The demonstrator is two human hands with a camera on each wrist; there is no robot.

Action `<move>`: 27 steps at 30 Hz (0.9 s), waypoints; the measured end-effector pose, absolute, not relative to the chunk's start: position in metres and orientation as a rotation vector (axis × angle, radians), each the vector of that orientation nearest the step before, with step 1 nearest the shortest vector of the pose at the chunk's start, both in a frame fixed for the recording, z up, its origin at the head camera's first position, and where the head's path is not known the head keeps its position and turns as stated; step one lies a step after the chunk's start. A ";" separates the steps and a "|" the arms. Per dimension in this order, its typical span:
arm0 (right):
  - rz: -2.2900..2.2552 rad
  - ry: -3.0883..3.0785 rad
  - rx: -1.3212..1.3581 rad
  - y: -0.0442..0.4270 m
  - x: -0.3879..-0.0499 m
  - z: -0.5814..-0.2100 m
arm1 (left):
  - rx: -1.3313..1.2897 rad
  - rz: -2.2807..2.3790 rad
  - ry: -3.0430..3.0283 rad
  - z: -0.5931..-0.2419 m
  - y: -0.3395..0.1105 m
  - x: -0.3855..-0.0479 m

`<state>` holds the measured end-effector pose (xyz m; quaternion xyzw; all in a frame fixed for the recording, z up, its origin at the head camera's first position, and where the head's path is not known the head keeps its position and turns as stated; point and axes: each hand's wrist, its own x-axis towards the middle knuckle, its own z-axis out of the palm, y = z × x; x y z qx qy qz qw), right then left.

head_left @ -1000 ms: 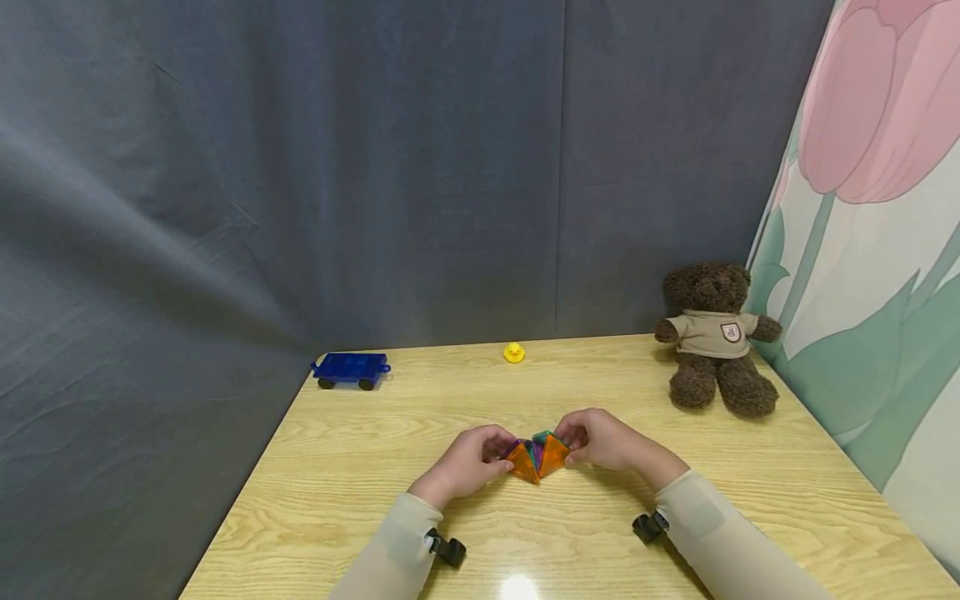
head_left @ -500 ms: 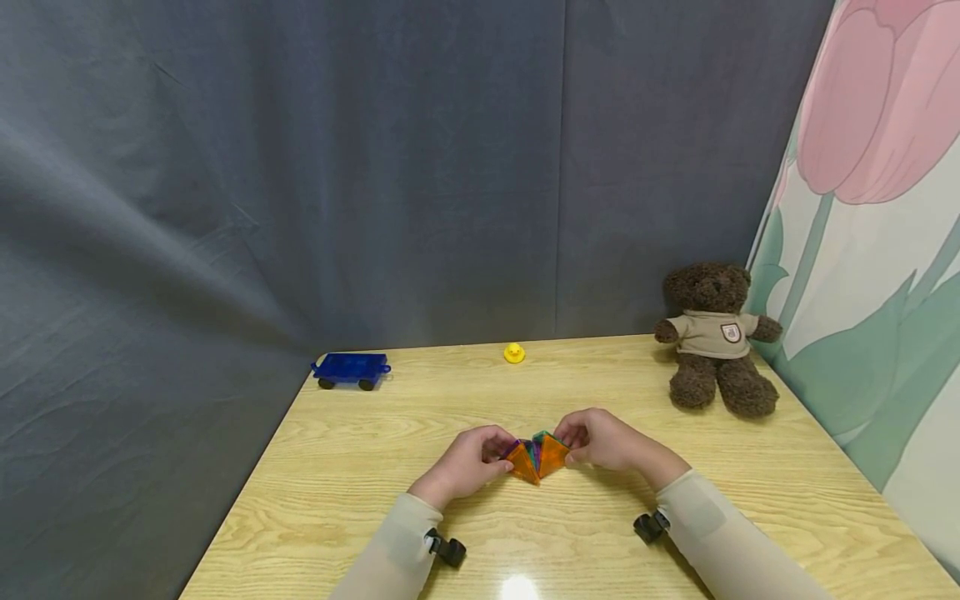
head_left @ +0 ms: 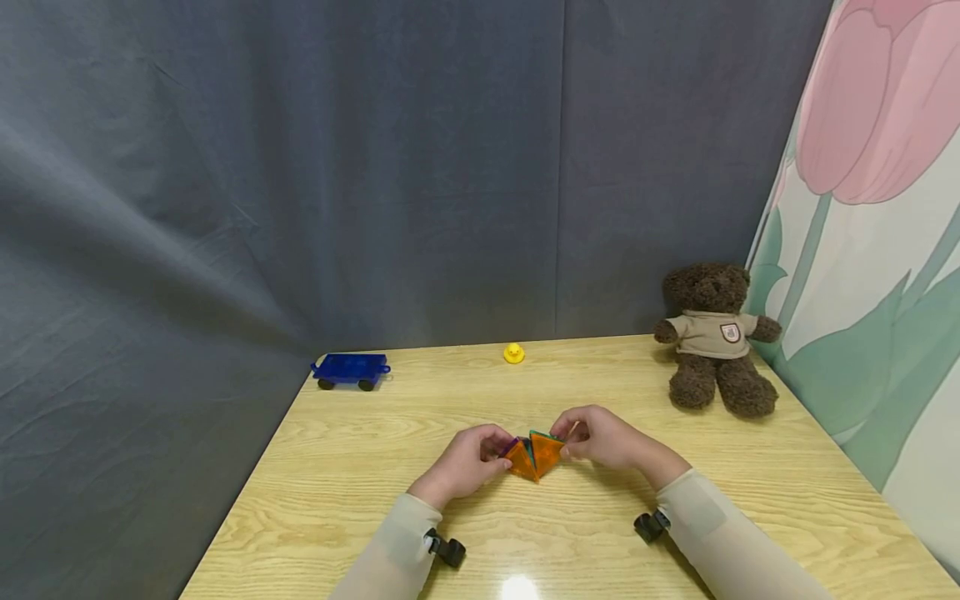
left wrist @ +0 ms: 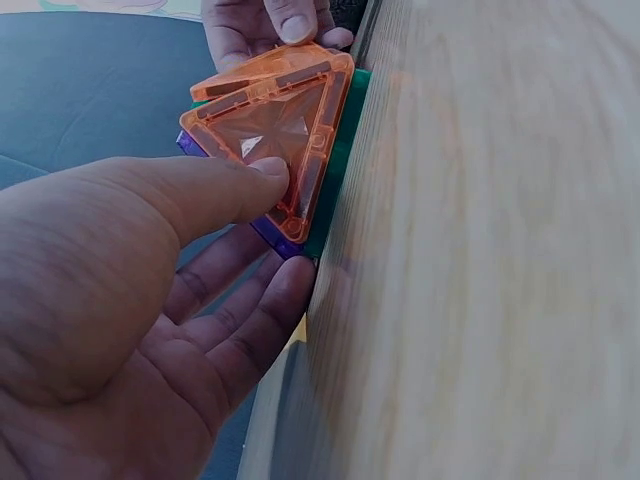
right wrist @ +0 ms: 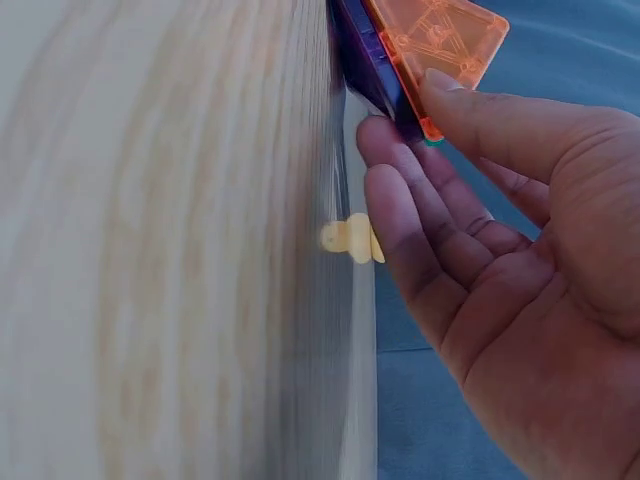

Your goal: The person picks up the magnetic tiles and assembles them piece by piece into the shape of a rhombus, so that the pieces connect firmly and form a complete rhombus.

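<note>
Translucent magnetic tiles in orange, purple and green stand together as two small pointed groups at the middle of the table. My left hand point(head_left: 468, 465) pinches the left group by its orange triangular tile point(head_left: 521, 462), thumb on the front face. In the left wrist view, a purple and a green tile point(left wrist: 346, 150) show behind that orange tile point(left wrist: 262, 125). The right group has an orange tile point(head_left: 547, 452) in front, with a green edge at its top. My right hand point(head_left: 600, 437) holds this group between thumb and fingers. The two groups meet or nearly meet; their backs are hidden.
On the wooden table point(head_left: 337, 517), a blue wheeled toy base point(head_left: 350, 369) stands at the back left. A yellow rubber duck point(head_left: 513, 353) sits at the back edge. The brown teddy bear point(head_left: 712, 337) sits at the back right, beside the painted wall. A dark curtain point(head_left: 450, 167) hangs behind.
My right hand has shifted slightly left and up with its tiles, turning them. The purple face between the two groups has gone from sight. My left hand is nearly still.
</note>
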<state>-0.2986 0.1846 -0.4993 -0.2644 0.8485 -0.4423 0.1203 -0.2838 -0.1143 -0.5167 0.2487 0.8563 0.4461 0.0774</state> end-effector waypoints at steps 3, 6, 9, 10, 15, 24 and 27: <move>-1.300 2.492 -0.781 0.184 -0.299 -0.500 | 0.745 1.333 2.577 -0.516 -0.114 -0.284; -1.308 2.501 -0.789 0.184 -0.299 -0.499 | 0.738 1.340 2.584 -0.515 -0.114 -0.284; -1.337 2.493 -0.802 0.183 -0.299 -0.499 | 0.722 1.350 2.587 -0.516 -0.115 -0.284; -1.350 2.488 -0.803 0.183 -0.299 -0.499 | 0.715 1.355 2.588 -0.517 -0.115 -0.284; -1.413 2.462 -0.811 0.182 -0.299 -0.498 | 0.708 1.369 2.587 -0.518 -0.115 -0.285; -1.408 2.497 -0.764 0.180 -0.297 -0.496 | 0.699 1.371 2.593 -0.517 -0.115 -0.287; -1.421 2.487 -0.744 0.179 -0.297 -0.498 | 0.695 1.378 2.598 -0.519 -0.115 -0.289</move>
